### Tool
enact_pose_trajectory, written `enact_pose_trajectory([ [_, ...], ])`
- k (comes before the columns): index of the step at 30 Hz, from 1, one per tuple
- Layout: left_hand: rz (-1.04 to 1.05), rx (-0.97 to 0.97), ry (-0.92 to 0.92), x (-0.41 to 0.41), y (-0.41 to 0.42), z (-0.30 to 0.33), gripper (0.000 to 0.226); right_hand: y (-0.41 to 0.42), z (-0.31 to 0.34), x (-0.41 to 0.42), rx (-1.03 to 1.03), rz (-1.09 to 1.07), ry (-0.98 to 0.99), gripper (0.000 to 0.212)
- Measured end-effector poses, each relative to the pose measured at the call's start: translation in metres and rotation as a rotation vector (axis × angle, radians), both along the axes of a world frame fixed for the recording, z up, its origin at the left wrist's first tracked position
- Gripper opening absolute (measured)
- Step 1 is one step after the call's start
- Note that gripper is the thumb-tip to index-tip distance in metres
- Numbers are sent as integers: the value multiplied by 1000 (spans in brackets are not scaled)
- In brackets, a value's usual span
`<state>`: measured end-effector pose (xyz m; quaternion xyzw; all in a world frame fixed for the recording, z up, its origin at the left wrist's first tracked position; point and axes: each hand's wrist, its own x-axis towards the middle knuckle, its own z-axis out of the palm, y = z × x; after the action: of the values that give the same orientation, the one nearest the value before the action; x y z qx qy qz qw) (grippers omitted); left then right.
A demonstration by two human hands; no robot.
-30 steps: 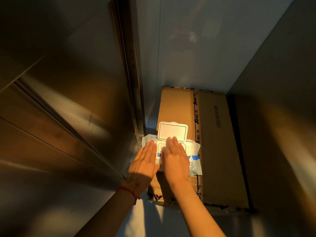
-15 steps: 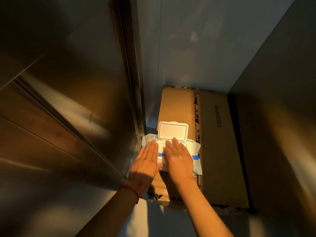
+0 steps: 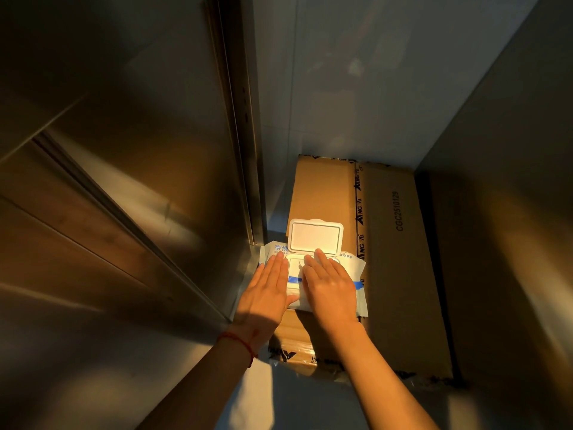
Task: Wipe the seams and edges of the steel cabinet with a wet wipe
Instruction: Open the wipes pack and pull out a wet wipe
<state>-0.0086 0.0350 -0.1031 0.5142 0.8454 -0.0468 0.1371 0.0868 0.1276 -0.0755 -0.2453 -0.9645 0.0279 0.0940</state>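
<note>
A white and blue pack of wet wipes (image 3: pixel 359 271) lies on a cardboard box, its white lid (image 3: pixel 316 235) flipped up and open. My left hand (image 3: pixel 266 293) rests flat on the pack's left side, fingers straight and together. My right hand (image 3: pixel 330 283) lies flat over the opening and the pack's right half, hiding the wipe underneath. The steel cabinet (image 3: pixel 139 169) fills the left of the view, with a vertical edge seam (image 3: pixel 238 119) running down to the pack.
The cardboard box (image 3: pixel 400 259) sits on the floor against a pale wall (image 3: pixel 356 72). A grey panel (image 3: pixel 511 212) stands close on the right. A diagonal seam (image 3: pixel 102 193) crosses the cabinet's steel face. A red string circles my left wrist.
Both hands stay flat on the pack; my right hand has slid slightly towards the lid and spread wider over the opening. The view has barely shifted.
</note>
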Motion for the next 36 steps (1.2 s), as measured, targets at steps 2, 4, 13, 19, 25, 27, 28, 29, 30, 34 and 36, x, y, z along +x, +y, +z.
enact_pose_trajectory([
  [2, 0, 4, 2, 0, 0, -1, 72, 1, -1, 1, 2, 12, 19, 50],
  [4, 1, 10, 9, 0, 0, -1, 73, 2, -3, 2, 6, 21, 37, 50],
  [13, 15, 0, -9, 0, 2, -2, 75, 9, -5, 11, 42, 44, 134, 62],
  [19, 43, 21, -33, 1, 3, -1, 78, 11, -7, 20, -7, 48, 158, 60],
  [25, 60, 35, -63, 2, 3, 2, 78, 18, -9, 28, -51, 44, 184, 54],
  [27, 60, 38, -65, 2, 3, 3, 78, 21, -10, 32, -53, 46, 178, 53],
  [28, 58, 38, -64, 2, 3, 4, 78, 23, -10, 33, -49, 49, 174, 53],
  [29, 55, 34, -59, 2, 3, 4, 77, 25, -10, 35, -45, 53, 171, 53],
  [30, 51, 27, -54, 2, 3, 4, 77, 26, -10, 36, -40, 57, 171, 52],
  [34, 47, 2, -49, 1, 4, 5, 78, 31, -8, 40, 7, 72, 181, 51],
  [36, 47, -2, -53, 1, 4, 5, 78, 34, -8, 42, 36, 83, 180, 54],
])
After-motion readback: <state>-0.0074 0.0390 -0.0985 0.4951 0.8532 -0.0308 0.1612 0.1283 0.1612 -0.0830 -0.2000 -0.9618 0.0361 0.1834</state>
